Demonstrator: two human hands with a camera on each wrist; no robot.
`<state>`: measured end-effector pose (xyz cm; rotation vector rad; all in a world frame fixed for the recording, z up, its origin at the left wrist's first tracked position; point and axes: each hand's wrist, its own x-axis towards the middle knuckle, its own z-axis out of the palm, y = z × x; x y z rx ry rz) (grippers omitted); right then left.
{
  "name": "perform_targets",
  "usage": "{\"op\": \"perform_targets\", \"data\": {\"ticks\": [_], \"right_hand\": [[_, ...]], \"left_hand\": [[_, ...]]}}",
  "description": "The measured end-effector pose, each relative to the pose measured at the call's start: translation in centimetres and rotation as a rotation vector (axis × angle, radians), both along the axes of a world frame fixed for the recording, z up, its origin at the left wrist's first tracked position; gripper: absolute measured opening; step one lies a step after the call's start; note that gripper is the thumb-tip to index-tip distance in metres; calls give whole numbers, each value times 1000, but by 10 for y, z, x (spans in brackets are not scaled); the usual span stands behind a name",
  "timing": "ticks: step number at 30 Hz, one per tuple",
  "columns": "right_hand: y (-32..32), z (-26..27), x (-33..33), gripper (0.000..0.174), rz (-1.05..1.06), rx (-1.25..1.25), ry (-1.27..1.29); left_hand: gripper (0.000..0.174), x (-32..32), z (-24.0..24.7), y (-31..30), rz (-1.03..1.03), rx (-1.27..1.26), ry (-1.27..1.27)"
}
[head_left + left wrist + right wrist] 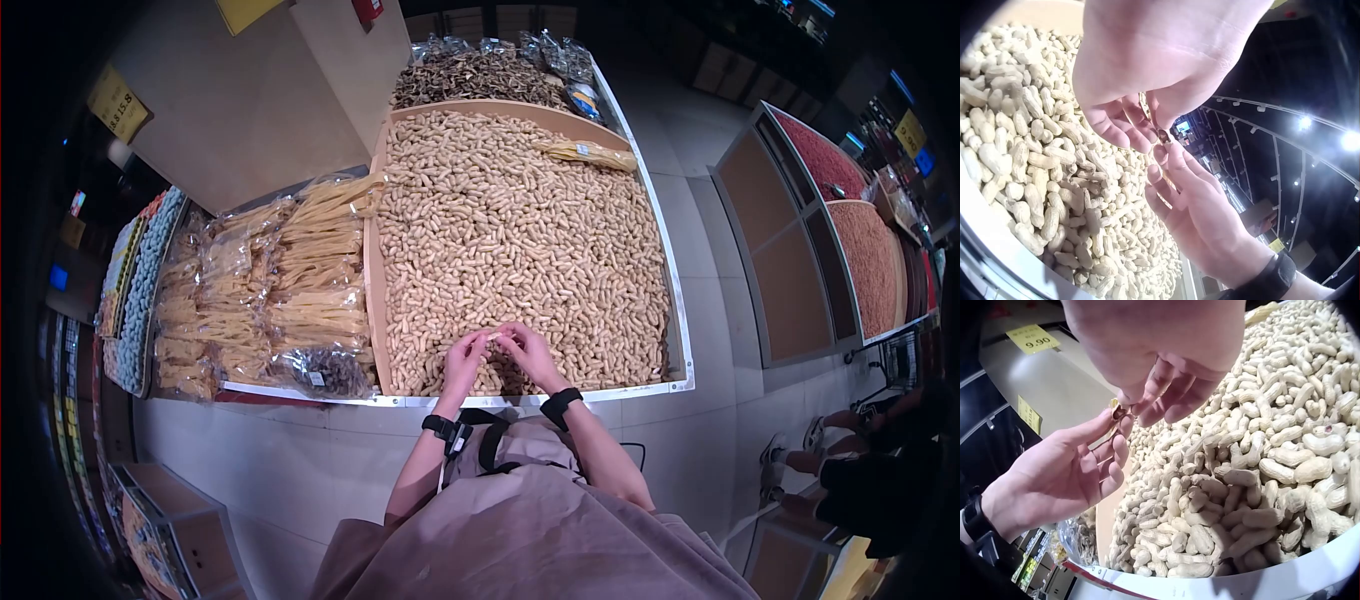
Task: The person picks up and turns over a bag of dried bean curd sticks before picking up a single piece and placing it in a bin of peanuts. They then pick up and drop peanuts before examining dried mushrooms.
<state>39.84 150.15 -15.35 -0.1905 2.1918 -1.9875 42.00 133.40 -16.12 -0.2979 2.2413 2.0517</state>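
A large bin of unshelled peanuts (520,230) lies in front of the person. Over its near edge both hands meet at the fingertips. A cracked peanut shell (1118,414) with a dark reddish inside is pinched between the left hand (1060,475) and the fingertips of the right hand (1166,362). In the left wrist view the shell (1164,135) shows between the left hand (1154,62) and the right hand (1210,212). Part of the shell is hidden by the fingers.
Bagged dried yellow strips (310,260) lie left of a wooden divider (376,290). A long yellow packet (590,153) rests on the peanuts at the back right. A metal-edged rim (560,397) runs along the front. Another bin (868,260) and a person's legs (800,465) are at right.
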Motion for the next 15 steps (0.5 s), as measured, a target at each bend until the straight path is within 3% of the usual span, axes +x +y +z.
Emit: {"op": "perform_targets", "data": {"ticks": [15], "right_hand": [[3,-8,-5,25,-4,11,-66]], "left_hand": [[32,-4,-4,0,-60,-56,0]]}}
